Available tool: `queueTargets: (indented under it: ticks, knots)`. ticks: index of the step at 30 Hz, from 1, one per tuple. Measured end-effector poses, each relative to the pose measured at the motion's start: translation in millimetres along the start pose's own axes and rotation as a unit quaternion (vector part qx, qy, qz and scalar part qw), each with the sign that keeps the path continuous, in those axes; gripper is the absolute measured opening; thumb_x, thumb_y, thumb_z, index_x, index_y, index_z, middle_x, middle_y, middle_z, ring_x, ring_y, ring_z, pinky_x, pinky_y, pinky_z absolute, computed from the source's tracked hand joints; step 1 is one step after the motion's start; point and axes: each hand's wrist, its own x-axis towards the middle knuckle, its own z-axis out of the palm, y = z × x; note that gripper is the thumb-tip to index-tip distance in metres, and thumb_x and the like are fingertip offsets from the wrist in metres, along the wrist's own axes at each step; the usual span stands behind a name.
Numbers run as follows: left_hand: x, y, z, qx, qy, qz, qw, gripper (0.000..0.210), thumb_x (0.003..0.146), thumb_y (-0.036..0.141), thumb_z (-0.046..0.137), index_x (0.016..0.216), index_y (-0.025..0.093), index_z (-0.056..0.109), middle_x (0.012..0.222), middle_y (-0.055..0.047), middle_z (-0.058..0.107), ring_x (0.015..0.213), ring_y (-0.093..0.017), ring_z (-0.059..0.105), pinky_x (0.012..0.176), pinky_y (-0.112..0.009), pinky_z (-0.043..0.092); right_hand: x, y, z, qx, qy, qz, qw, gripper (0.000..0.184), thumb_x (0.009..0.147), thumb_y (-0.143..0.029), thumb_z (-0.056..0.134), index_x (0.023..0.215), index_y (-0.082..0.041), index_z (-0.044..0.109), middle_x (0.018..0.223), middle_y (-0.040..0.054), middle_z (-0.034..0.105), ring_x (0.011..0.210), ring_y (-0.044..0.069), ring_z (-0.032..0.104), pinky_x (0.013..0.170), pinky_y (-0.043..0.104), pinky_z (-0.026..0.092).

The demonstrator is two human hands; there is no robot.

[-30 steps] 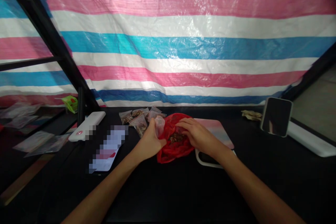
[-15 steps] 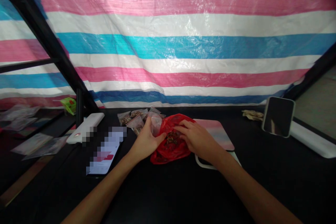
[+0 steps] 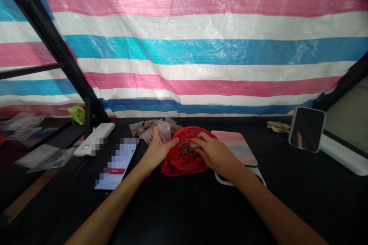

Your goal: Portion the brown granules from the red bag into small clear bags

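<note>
My left hand (image 3: 157, 152) is closed on a small clear zip bag (image 3: 164, 131), pinched near the thumb at the left rim of a red plastic bag (image 3: 186, 166). The red bag lies spread open on the black table and holds small dried brown pieces (image 3: 186, 149). Over its right side reaches my right hand (image 3: 215, 154), fingers bent down among the pieces. A pale, see-through spot shows by those fingertips; what they pinch is too small to make out. Several filled clear bags (image 3: 138, 128) lie behind my left hand.
Right of the red bag is a pink-and-grey flat panel (image 3: 237, 147) on a white frame. A phone (image 3: 115, 176) and a white device (image 3: 96, 138) lie left. An upright dark-screened device (image 3: 307, 128) stands right. Flat clear bags (image 3: 38, 157) are at far left.
My left hand has shifted slightly left with the clear bag, which now tilts lower. My right fingers have curled further into the brown pieces. The red bag's opening has changed shape.
</note>
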Motion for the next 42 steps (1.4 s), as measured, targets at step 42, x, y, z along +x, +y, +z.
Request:
queueTargets:
  ticks: [42]
  knots:
    - [3.6,-5.3,2.4,-0.083,0.006,0.002,0.996,0.057,0.075,0.025,0.080,0.123,0.023,0.049,0.106,-0.003,0.070,0.092,-0.020,0.072,0.086,-0.034,0.059,-3.3,-18.3,4.6,0.007,0.021,0.030,0.999,0.029,0.099,-0.034,0.060,0.127,-0.026,0.060,0.112,0.0045,0.080,0.094,0.024,0.076,0.073,0.031,0.049]
